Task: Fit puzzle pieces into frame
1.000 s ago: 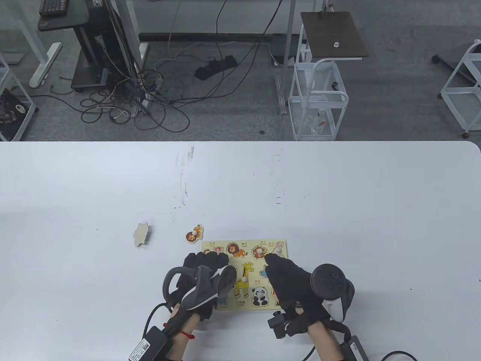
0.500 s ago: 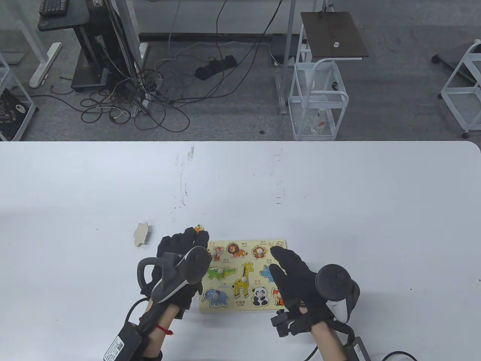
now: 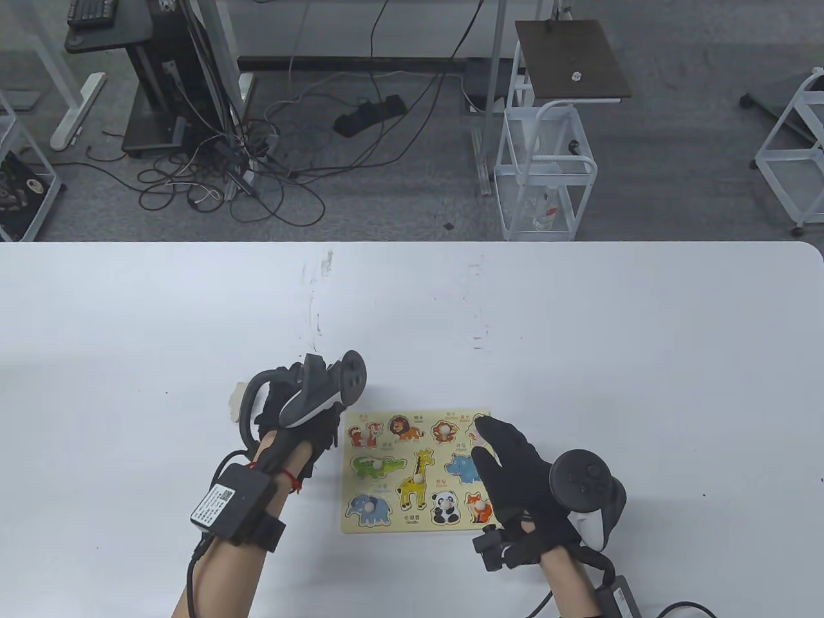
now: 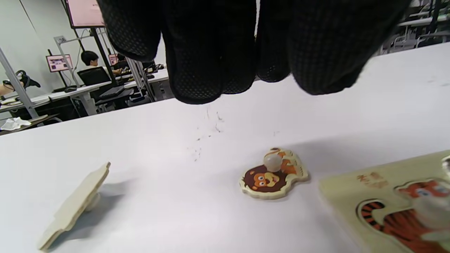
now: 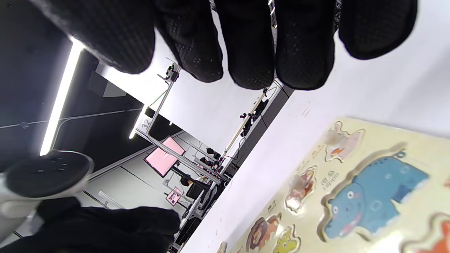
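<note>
A: Change since the earlier frames?

B: The left hand has left the frame and moved off its far-left corner. In the left wrist view its fingers hang relaxed above the loose lion-like piece, grasping nothing. A face-down piece lies further left, propped on its knob.

A: Meaning for the task?

B: My judgement: the loose piece is next to be picked up; both pieces remain unfitted.

A: Right side?

B: The right hand hovers released over the frame's right edge, fingers extended, holding nothing.

A: Surface and room?

B: White table, scuffed near the middle. Beyond its far edge: grey floor, tangled cables, a white wire cart.
</note>
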Available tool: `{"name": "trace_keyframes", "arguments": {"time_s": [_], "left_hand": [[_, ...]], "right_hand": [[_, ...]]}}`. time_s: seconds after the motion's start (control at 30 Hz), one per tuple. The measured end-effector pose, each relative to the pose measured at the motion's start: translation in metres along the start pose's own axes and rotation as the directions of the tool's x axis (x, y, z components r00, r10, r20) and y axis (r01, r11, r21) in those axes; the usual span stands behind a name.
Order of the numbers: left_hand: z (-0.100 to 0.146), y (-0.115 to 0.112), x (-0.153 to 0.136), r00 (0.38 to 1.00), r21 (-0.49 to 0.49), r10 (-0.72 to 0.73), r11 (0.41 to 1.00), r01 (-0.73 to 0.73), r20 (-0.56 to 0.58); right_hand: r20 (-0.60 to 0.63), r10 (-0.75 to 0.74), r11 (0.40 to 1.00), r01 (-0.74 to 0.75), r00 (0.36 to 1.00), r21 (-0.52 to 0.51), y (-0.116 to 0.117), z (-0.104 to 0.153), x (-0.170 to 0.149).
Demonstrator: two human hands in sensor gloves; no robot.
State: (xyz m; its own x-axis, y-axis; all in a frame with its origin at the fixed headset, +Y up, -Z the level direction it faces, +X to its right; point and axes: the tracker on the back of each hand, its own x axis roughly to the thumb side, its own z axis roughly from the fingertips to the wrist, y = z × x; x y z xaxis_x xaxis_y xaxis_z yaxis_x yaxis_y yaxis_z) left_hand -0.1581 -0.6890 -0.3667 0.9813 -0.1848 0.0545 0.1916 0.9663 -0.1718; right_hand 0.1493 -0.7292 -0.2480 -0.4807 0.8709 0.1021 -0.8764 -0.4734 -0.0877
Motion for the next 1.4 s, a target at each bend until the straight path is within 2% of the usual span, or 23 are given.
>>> {"name": "trace_keyframes", "arguments": {"time_s": [0.2,0.37,0.53,0.7,0.97,1.13,1.27,1.4], "left_hand": [[-0.028,-0.028,0.008,0.998,-0.055,-0.059,0.997,0.058,-0.017],[-0.039,-0.04,0.012,0.998,-0.082,-0.06,0.995,0.058,-0.012],[-0.046,-0.04,0.017,0.992,-0.078,-0.123,0.989,0.123,0.007],[-0.047,-0.04,0.02,0.989,-0.071,-0.148,0.986,0.148,0.003],[-0.041,-0.039,0.017,0.987,-0.008,-0.155,0.988,0.155,0.032],[-0.019,-0.016,0.008,0.991,0.099,-0.117,0.989,0.111,0.066],[0.019,0.019,0.008,0.986,0.225,-0.045,0.974,0.008,0.161],[0.066,0.046,0.018,0.953,0.322,0.004,0.941,-0.106,0.302]], "right_hand": [[-0.009,0.025,1.0,-0.025,1.0,0.006,0.002,0.0,-0.001],[-0.002,0.059,0.998,-0.059,0.998,0.012,0.005,0.0,0.001],[-0.002,-0.003,1.0,0.003,1.0,0.01,0.002,0.001,0.003],[-0.004,0.005,1.0,-0.005,1.0,-0.001,0.0,0.001,0.003],[-0.014,0.007,1.0,-0.007,1.0,0.001,0.001,0.0,0.001],[-0.005,-0.002,1.0,0.002,1.0,-0.001,0.0,0.001,0.002],[0.001,-0.014,1.0,0.014,1.0,0.002,0.001,0.001,0.001],[0.022,-0.039,0.999,0.038,0.999,0.025,0.005,0.004,0.006]]}}
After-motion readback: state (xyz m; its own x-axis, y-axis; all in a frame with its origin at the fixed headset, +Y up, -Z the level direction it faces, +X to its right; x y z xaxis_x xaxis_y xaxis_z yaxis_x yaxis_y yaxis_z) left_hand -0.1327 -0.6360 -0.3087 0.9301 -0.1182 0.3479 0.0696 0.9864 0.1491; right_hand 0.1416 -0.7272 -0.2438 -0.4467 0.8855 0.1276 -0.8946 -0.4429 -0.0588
